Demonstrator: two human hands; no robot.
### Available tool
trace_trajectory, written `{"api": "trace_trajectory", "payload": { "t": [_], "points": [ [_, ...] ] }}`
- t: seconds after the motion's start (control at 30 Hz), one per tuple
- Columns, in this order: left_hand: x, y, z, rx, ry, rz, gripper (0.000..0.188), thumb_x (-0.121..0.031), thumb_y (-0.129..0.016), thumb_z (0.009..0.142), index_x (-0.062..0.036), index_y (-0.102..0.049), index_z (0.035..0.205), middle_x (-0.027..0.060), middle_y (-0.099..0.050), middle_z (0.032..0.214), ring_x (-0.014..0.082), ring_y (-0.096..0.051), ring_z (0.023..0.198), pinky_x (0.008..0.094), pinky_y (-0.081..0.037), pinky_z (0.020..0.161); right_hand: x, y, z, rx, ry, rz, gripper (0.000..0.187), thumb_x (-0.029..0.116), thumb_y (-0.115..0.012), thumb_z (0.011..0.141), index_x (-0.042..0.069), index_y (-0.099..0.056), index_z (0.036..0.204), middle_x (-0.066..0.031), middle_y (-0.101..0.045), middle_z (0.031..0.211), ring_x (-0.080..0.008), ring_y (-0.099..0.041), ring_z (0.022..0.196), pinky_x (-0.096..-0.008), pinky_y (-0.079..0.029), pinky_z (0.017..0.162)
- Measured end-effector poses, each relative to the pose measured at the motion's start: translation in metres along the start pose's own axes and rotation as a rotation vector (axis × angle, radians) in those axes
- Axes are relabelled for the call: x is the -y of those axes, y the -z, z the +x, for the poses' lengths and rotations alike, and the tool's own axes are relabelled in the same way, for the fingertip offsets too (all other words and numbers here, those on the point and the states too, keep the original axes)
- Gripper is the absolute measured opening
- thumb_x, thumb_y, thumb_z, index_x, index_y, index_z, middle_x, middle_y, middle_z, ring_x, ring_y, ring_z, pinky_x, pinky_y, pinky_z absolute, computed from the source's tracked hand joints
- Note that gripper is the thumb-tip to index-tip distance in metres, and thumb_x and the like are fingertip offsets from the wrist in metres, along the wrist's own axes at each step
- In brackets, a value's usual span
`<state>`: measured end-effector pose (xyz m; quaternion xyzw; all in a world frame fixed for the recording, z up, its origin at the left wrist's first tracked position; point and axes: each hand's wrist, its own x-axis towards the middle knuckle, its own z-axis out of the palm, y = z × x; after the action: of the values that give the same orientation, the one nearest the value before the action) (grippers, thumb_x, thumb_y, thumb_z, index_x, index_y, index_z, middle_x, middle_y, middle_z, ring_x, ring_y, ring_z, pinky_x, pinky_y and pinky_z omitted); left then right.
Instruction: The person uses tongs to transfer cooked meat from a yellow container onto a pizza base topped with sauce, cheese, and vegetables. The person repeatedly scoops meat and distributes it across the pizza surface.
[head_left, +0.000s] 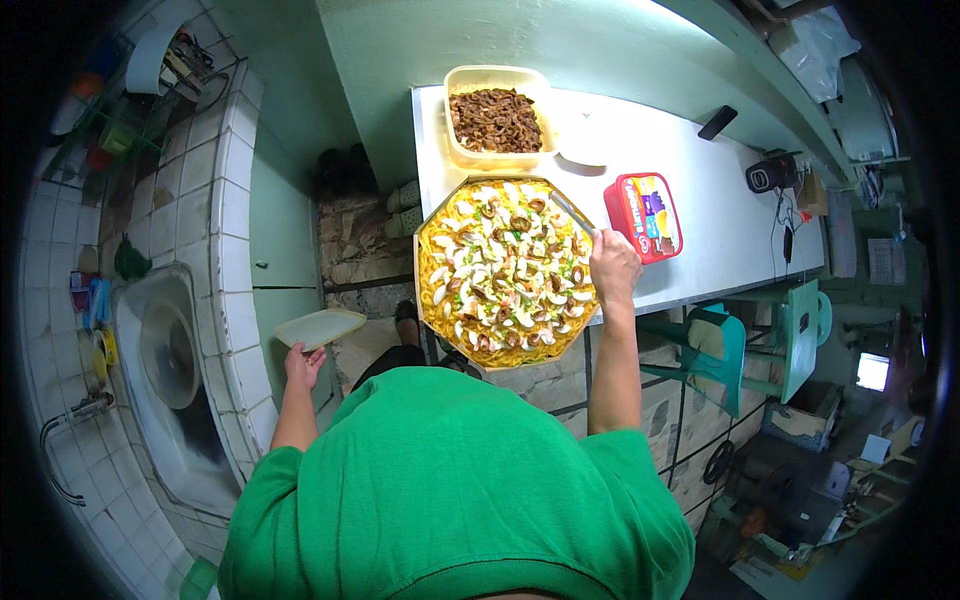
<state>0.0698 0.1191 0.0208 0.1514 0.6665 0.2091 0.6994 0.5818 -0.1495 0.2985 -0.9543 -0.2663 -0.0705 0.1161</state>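
Note:
My right hand (pixel 614 268) is closed round the handle of a slim metal utensil (pixel 572 212); whether it is a spoon or tongs is unclear. Its far end rests over the right upper edge of a large octagonal tray of yellow noodles (pixel 460 225), topped with egg slices, brown pieces and green bits. Low on the left, away from the table, my left hand (pixel 304 366) grips the near edge of a pale, shallow, flat piece (pixel 322 327) that looks like a plastic container lid. Behind the noodles stands a cream plastic tub (pixel 550 95) holding dark brown strips of food.
A red plastic tub (pixel 618 215) stands right of the noodles on the white table (pixel 715 235). A white lid or plate (pixel 582 150), a black phone-like object (pixel 717 122) and a dark device (pixel 770 174) lie farther back. A teal chair (pixel 715 360) is right; a sink (pixel 130 330) is left.

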Motion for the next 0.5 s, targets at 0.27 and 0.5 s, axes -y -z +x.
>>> {"api": "trace_trajectory", "payload": {
  "t": [0.27, 0.5],
  "points": [
    [0.008, 0.016, 0.007, 0.028, 0.026, -0.039, 0.035, -0.024, -0.051, 0.09, -0.001, -0.043, 0.115, 0.0174, -0.056, 0.098, 0.0302, -0.063, 0.081, 0.0459, -0.051, 0.081, 0.026, -0.01, 0.07, -0.105, 0.079, 0.1, 0.025, 0.029, -0.051, 0.094, 0.01, -0.067, 0.097, -0.0172, -0.067, 0.083, -0.0351, -0.066, 0.078, -0.0446, -0.051, 0.069],
    [0.002, 0.008, 0.004, 0.001, 0.005, -0.073, 0.035, -0.025, -0.052, 0.09, -0.0016, -0.045, 0.114, 0.0168, -0.055, 0.099, 0.0308, -0.062, 0.083, 0.0465, -0.051, 0.081, 0.077, -0.082, 0.15, -0.169, 0.228, -0.049, 0.022, 0.029, -0.053, 0.092, 0.011, -0.066, 0.09, -0.0106, -0.068, 0.087, -0.0339, -0.066, 0.077, -0.0468, -0.051, 0.072]
  ]
}}
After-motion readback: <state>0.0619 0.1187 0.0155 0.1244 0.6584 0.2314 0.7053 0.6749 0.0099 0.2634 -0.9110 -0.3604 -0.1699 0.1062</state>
